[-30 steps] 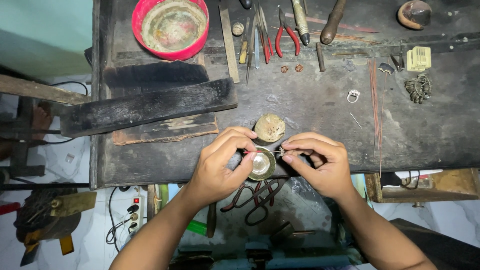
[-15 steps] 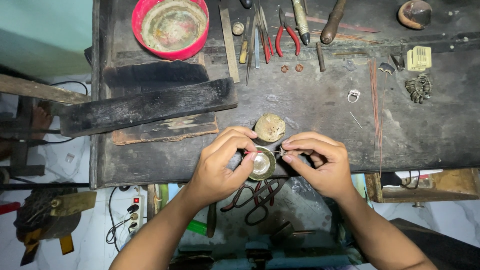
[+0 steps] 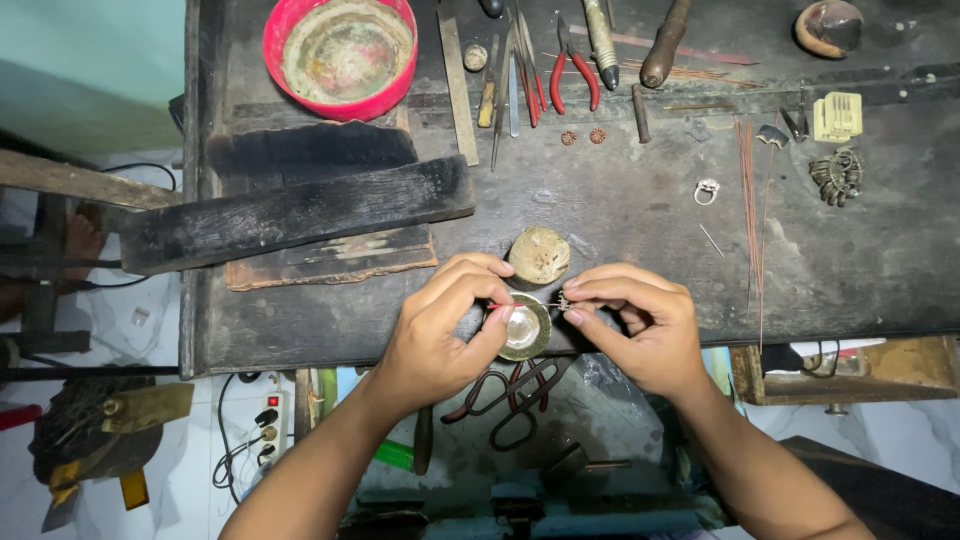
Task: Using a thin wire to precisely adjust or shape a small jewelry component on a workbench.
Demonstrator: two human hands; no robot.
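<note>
Above the small brass dish (image 3: 525,327), the left hand (image 3: 440,335) pinches a thin wire (image 3: 520,305); the right hand (image 3: 640,325) pinches a tiny ornament (image 3: 564,301), which could slip and drop.

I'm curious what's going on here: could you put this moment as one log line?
left hand: pinches thin wire | right hand: pinches tiny metal piece | below: small brass dish | surface: dark workbench
</note>
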